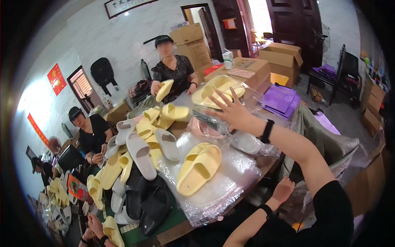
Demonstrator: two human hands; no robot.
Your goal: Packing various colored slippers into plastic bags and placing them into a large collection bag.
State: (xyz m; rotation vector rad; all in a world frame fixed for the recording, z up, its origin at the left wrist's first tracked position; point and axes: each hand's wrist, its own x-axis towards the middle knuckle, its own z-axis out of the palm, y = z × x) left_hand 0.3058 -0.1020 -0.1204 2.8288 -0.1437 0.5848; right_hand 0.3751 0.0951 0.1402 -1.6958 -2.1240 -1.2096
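Note:
My right hand (233, 112) is open, its fingers spread over the near side of a clear bag of yellow slippers (222, 87); I cannot tell whether it touches them. Lower right, my left hand (284, 189) is closed beside the table edge; what it holds, if anything, is hidden. Between me and the pile, a pair of yellow slippers (199, 168) lies nested on a stack of clear plastic bags (224, 199). Pink slippers (203, 127) and a bagged grey slipper (247, 142) lie under and beside my right forearm.
Loose grey slippers (141, 155) and black slippers (148, 201) are heaped to the left. Across the table a co-worker (175, 70) holds a yellow slipper (164, 90). Another person's hands (95, 225) are at lower left. Purple bags (280, 100) and cartons (251, 70) stand right of the far end.

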